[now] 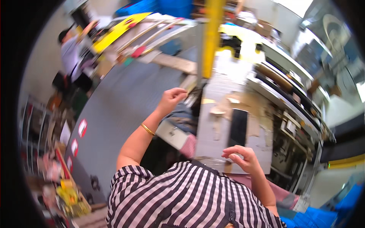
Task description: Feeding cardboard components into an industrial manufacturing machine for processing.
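My left hand [172,98] is raised in a loose fist with nothing visible in it, and a gold bangle [147,129] circles its wrist. It hovers just above a bundle of blue denim cloth [182,118] at the edge of a white worktop [220,91]. My right hand [242,156] rests at the near edge of that worktop, empty, with its fingers bent and slightly apart. A flat black rectangular object [238,127] lies on the worktop just beyond the right hand. My black-and-white striped top [182,197] fills the lower middle.
A yellow post [211,38] rises behind the worktop. A grey floor [121,102] stretches to the left. Another person in a light top [70,53] stands at far left by a yellow board [114,32]. Machine rails [285,91] run along the right, and blue bins [323,216] sit at lower right.
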A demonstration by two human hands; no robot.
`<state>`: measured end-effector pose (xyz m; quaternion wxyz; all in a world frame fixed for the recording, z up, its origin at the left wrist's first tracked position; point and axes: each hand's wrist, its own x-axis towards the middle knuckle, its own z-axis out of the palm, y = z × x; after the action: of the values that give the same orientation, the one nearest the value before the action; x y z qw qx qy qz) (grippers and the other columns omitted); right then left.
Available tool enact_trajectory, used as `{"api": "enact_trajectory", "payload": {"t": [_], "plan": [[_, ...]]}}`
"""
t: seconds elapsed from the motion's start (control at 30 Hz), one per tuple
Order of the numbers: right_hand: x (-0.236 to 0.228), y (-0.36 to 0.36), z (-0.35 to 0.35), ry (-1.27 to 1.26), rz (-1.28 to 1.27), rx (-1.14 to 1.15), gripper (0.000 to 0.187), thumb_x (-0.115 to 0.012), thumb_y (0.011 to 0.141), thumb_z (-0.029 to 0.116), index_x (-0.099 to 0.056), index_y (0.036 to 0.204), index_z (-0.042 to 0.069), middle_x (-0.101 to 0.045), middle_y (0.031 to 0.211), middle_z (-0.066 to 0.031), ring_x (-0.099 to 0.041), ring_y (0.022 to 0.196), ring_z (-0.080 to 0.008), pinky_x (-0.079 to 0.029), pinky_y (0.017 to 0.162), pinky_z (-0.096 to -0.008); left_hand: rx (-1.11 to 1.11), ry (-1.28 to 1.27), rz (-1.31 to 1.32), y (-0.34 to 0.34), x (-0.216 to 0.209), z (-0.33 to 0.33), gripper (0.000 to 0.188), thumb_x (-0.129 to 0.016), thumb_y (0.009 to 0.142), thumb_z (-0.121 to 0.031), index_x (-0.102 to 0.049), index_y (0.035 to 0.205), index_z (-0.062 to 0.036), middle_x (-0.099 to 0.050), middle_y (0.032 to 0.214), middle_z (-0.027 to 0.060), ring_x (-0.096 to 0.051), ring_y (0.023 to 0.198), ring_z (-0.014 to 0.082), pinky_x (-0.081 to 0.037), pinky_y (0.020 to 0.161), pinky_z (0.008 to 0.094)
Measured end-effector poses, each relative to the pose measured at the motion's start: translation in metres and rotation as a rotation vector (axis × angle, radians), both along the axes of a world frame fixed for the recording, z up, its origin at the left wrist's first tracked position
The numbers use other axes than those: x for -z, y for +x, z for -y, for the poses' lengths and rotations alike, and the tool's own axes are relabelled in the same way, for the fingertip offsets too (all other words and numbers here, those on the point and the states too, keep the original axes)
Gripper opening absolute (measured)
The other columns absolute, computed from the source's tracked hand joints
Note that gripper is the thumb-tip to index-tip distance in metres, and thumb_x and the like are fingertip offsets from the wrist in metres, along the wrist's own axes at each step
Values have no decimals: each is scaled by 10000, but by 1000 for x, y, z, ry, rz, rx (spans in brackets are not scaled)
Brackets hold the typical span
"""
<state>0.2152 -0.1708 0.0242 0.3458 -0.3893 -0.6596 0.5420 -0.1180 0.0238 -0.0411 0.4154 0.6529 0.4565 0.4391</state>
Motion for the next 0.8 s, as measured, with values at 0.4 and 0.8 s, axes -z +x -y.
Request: {"api": "enact_trajectory", "payload": {"t": [0.4,0.8], "plan": [[6,-277,-48,-59,224,-478,252,-582,944,157,-640,1139,8,-707,999,-108,-669,947,-192,-508,844,-298,-1587,-894,-850,-511,211,444,408,-727,769,-156,-619,1159,-98,-618,1151,184,-614,1042,366,-501,893,440],[3,-368,-49,194,321,-754,263,-629,905,182,-647,1114,24,-679,949,-143,-658,847,-269,-525,760,-355,-1409,-959,-990,-543,206,495,120,-655,808,-88,-705,917,-81,-671,929,166,-665,871,342,-534,771,427]]}}
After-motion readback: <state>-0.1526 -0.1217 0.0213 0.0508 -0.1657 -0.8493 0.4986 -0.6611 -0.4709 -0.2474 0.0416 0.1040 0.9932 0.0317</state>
